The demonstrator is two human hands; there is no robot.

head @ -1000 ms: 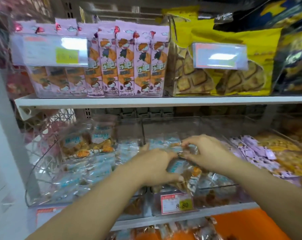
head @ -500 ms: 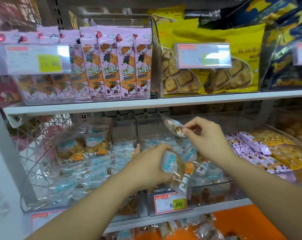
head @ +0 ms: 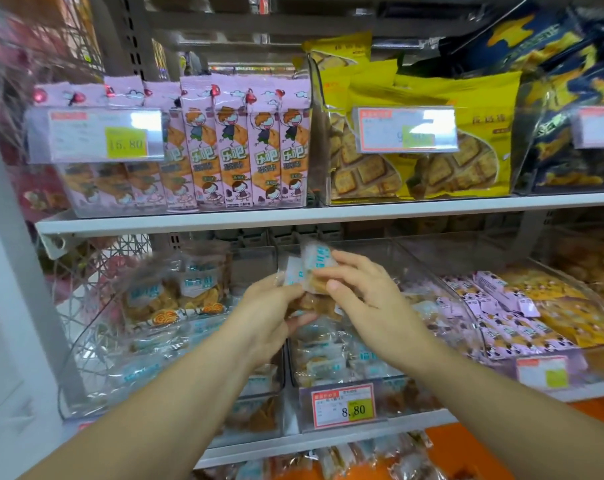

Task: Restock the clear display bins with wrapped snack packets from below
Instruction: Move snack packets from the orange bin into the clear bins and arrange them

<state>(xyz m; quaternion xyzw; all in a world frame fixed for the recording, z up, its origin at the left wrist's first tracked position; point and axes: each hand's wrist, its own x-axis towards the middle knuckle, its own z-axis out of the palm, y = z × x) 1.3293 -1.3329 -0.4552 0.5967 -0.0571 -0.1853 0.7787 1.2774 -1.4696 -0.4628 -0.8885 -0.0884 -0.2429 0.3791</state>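
Store shelf (head: 328,214) holds pink boxes (head: 245,147) overhead; below, left grip (head: 269,306) and right grip (head: 366,296) pinch snack packets (head: 312,263) above a clear bin (head: 411,389).

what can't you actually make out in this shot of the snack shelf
Head view only:
- How many packets the left hand and right hand hold between them: fingers cover them, and they are blurred.
- Price on the tag over the yellow bags: glare washes it out.
- What stock lies below the shelf: cut off by the bottom edge.
- Small print on the 8.80 tag: too small.
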